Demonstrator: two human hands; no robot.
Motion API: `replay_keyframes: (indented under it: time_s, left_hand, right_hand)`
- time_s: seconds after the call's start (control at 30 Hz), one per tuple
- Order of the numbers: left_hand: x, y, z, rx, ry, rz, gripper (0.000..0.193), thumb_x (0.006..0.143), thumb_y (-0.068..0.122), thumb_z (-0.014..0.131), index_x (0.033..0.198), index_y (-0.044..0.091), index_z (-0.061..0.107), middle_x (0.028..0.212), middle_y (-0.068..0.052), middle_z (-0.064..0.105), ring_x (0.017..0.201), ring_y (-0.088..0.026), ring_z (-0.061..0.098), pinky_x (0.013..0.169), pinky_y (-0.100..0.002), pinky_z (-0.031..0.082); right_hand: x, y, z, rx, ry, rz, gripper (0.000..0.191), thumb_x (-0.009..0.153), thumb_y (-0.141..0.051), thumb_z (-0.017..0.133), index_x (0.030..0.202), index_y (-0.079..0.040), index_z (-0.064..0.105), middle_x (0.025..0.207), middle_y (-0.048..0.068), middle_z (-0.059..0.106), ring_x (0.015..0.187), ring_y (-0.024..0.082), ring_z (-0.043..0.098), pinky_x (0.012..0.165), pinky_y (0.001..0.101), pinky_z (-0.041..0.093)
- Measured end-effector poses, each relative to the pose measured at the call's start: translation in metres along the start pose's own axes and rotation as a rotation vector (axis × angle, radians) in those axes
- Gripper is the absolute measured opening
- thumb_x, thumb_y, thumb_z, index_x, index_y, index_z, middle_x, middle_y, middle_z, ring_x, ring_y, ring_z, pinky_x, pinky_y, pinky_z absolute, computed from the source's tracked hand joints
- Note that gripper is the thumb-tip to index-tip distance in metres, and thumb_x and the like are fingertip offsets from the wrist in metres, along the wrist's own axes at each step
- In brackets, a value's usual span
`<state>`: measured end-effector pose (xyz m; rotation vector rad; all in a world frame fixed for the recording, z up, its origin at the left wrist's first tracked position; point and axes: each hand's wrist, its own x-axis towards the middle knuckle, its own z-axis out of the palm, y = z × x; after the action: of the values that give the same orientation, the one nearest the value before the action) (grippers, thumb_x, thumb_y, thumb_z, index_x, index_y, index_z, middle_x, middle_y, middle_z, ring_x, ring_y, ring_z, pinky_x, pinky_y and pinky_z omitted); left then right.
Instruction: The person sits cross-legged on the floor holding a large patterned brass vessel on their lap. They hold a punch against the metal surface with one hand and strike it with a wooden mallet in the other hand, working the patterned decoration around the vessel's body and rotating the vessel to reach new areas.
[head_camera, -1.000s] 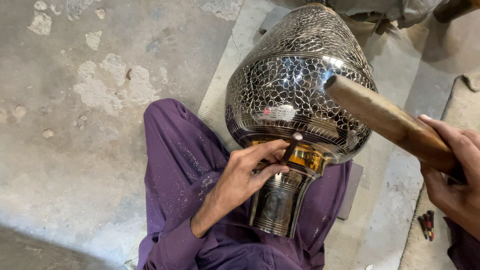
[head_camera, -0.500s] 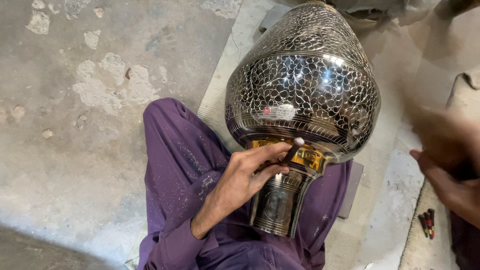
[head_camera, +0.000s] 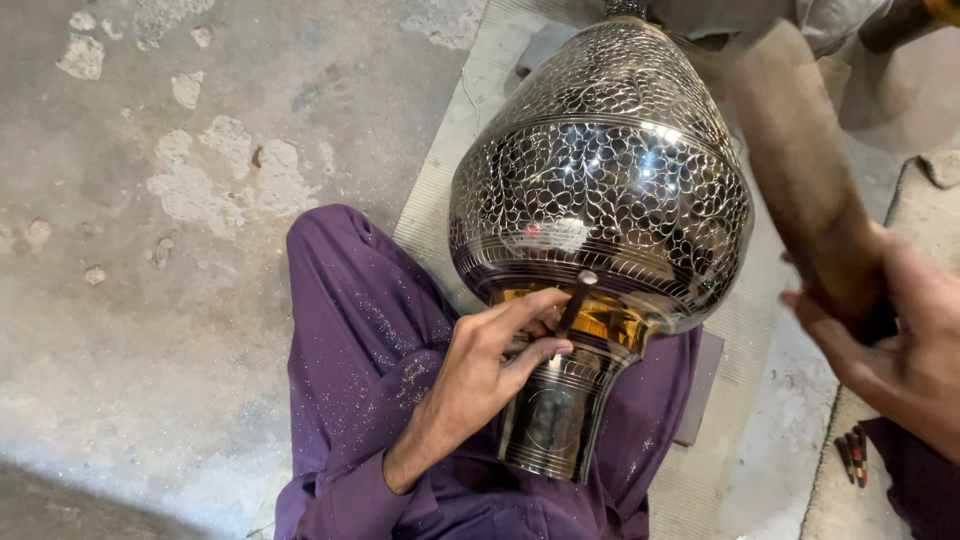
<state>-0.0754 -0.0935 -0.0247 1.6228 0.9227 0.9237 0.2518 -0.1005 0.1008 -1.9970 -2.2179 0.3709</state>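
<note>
While the vase (head_camera: 600, 210) lies across his purple lap, left hand (head_camera: 490, 365) fingers pinch a chisel (head_camera: 572, 303) against its gold neck band. Right hand (head_camera: 890, 340) grips a raised, blurred mallet (head_camera: 800, 170). Looks mid-engraving; landing squarely on that chisel matters.

**Purple clothes, bare hands**

The person wears loose purple trousers (head_camera: 370, 330) and a long purple sleeve (head_camera: 345, 500) with a buttoned cuff at the wrist. Fine pale dust is on the cloth. The left hand (head_camera: 490, 365) and right hand (head_camera: 900, 340) have no gloves or rings.
</note>
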Motion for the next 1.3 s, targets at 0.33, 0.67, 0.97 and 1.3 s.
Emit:
replay_keyframes:
  time_s: [0.33, 0.67, 0.97, 1.3]
  left_hand:
    - [-0.005, -0.007, 0.004, -0.108, 0.027, -0.061, 0.053, 0.089, 0.013, 0.077, 0.139, 0.013, 0.06, 0.107, -0.01, 0.076, 0.1, -0.021, 0.078, 0.081, -0.036, 0.072]
    - [-0.007, -0.011, 0.006, -0.049, 0.045, 0.004, 0.051, 0.09, 0.013, 0.078, 0.138, 0.013, 0.06, 0.106, -0.009, 0.078, 0.099, -0.019, 0.079, 0.084, -0.035, 0.071]
    - [-0.007, -0.006, 0.006, -0.019, 0.044, -0.043, 0.052, 0.088, 0.013, 0.078, 0.136, 0.009, 0.061, 0.105, -0.01, 0.077, 0.097, -0.02, 0.078, 0.081, -0.035, 0.071]
    - [-0.006, -0.002, 0.006, -0.061, 0.058, -0.068, 0.049, 0.09, 0.015, 0.076, 0.136, 0.008, 0.061, 0.107, -0.011, 0.076, 0.1, -0.02, 0.078, 0.082, -0.035, 0.072]
  right_hand:
    - [0.004, -0.006, -0.005, 0.022, -0.021, 0.176, 0.07, 0.084, -0.008, 0.083, 0.149, -0.006, 0.058, 0.107, 0.016, 0.072, 0.088, 0.023, 0.076, 0.081, 0.0354, 0.063]
    - [-0.014, 0.02, 0.005, -0.012, 0.076, 0.055, 0.055, 0.083, 0.004, 0.074, 0.136, 0.006, 0.061, 0.102, 0.021, 0.07, 0.086, 0.027, 0.074, 0.078, 0.0365, 0.06]
    - [0.001, 0.021, -0.002, -0.175, 0.027, -0.222, 0.062, 0.079, 0.004, 0.07, 0.14, -0.001, 0.061, 0.104, 0.019, 0.075, 0.083, 0.026, 0.076, 0.075, 0.0389, 0.063]
    - [0.004, 0.025, -0.003, -0.136, -0.143, -0.109, 0.046, 0.087, -0.002, 0.067, 0.132, -0.012, 0.063, 0.104, 0.013, 0.075, 0.088, 0.021, 0.079, 0.087, 0.0353, 0.067]
